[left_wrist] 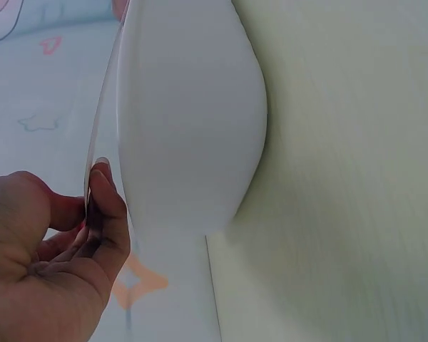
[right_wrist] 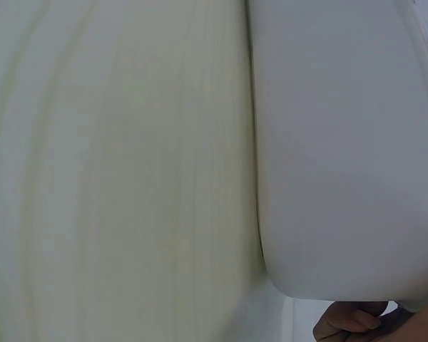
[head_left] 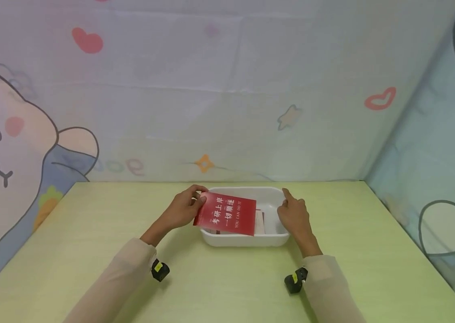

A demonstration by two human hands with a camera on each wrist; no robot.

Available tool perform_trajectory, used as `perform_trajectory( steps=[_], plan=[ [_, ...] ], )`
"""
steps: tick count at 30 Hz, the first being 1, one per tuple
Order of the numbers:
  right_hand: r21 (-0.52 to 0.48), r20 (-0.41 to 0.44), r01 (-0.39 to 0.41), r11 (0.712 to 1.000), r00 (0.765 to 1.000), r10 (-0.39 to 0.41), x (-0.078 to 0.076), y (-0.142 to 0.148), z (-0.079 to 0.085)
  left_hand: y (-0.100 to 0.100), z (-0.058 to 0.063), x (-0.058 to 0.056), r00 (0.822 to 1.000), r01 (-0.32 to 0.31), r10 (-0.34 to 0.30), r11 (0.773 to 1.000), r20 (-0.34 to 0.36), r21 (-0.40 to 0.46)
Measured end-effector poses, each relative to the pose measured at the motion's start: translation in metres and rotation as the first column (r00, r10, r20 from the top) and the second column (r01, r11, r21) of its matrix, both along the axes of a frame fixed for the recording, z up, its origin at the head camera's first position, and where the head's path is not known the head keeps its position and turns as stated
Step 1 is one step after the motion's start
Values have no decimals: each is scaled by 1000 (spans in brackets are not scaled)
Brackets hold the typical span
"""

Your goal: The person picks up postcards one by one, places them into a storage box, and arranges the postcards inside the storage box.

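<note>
My left hand [head_left: 181,209] pinches a thin red card [head_left: 227,213] by its left end, thumb on top. White Chinese characters and "YOU CAN DO IT" are printed on it. The card slants over a white plastic basin [head_left: 244,241] and covers much of its left part. From the left wrist view, the card is seen edge-on between the thumb and fingers [left_wrist: 108,214]. At the basin's right end, my right hand [head_left: 295,217] holds the rim. Its curled fingers [right_wrist: 349,317] show under the rim in the right wrist view.
Inside the basin, partly hidden by the red card, lie a pale card [head_left: 259,223] and other flat pieces. The basin stands near the back edge of a light yellow-green table [head_left: 227,282]. A printed cloth [head_left: 227,89] hangs behind and at the sides.
</note>
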State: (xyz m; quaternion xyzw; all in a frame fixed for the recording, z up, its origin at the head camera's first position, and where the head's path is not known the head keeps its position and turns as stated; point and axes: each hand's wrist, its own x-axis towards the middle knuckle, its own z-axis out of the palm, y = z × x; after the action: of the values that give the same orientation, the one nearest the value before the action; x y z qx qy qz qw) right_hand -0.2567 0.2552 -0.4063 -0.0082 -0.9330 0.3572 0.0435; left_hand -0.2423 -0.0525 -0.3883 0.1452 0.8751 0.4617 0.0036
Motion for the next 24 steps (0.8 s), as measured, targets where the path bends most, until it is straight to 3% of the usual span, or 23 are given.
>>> perform_trajectory(
  steps=[7,12,24],
  plan=[
    [-3,3,12,1000,1000,-12,1,2,3,15,7,-2,1000,-22,21,999,-4,-40],
    [0,-1,20,1000,1000,-20,1,4,3,27,7,-5,999,-29,30,997,19,-70],
    [5,-1,21,1000,1000,-21,4,4,5,47,3,-11,999,-38,37,992,-10,-122]
  ],
)
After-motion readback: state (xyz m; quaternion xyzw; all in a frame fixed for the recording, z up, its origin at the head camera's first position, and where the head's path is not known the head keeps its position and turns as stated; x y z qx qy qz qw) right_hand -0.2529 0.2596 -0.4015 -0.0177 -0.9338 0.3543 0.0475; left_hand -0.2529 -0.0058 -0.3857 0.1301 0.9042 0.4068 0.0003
